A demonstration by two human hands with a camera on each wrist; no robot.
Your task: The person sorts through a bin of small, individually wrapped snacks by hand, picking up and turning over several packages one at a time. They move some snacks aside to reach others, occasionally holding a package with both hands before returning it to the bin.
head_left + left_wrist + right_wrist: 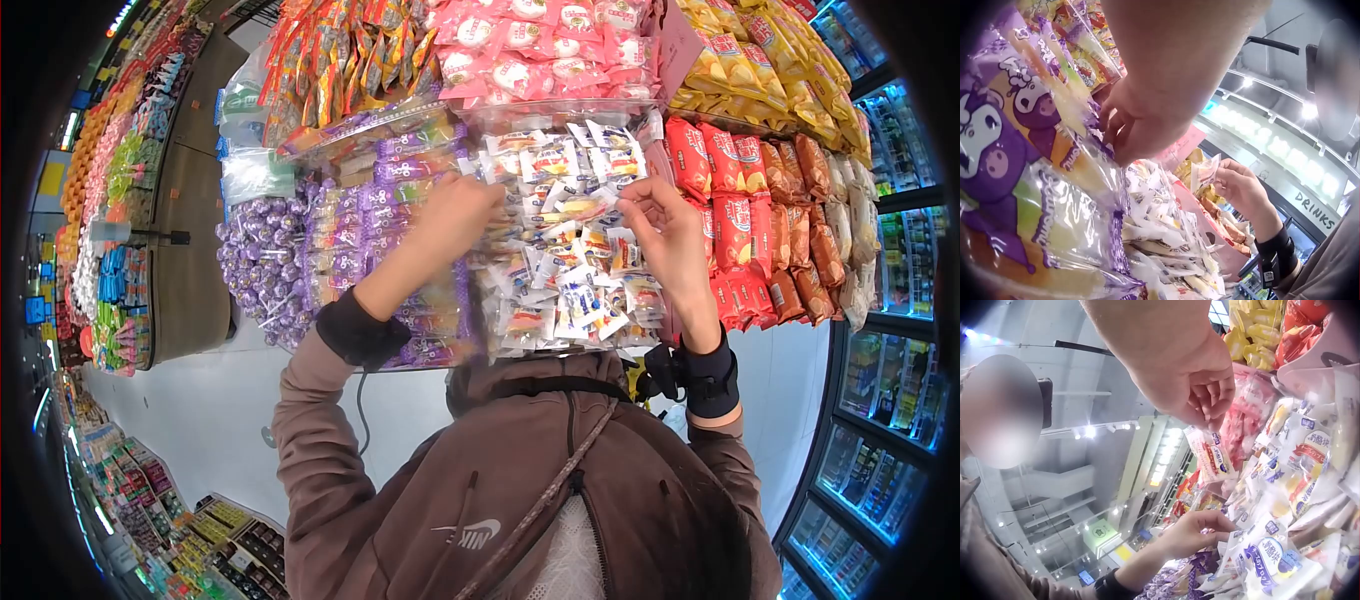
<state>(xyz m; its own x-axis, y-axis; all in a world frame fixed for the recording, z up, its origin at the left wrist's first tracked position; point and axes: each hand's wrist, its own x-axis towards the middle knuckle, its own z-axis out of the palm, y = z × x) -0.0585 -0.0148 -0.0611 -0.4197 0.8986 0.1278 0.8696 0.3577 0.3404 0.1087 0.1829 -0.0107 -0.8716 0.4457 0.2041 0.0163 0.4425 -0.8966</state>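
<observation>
Small white candy packets (575,290) fill a clear bin at the centre. My right hand (662,235) is over the bin's right side. In the right wrist view, thumb and fingertips of the right hand (1194,384) pinch one white packet (1212,456) with red print, raised above the pile. My left hand (455,220) reaches over the border between purple packets (385,210) and the white ones. Bent fingers show on the left hand (1141,119) in the left wrist view. Its fingertips are hidden behind white packets in the right wrist view, so its hold is unclear.
Purple-wrapped lollipops (265,250) lie left, pink packets (550,45) behind the centre bin, and red packets (735,225) at its right. Clear bin walls and a pink divider (680,45) separate the sweets. Drinks fridges (880,370) line the far right.
</observation>
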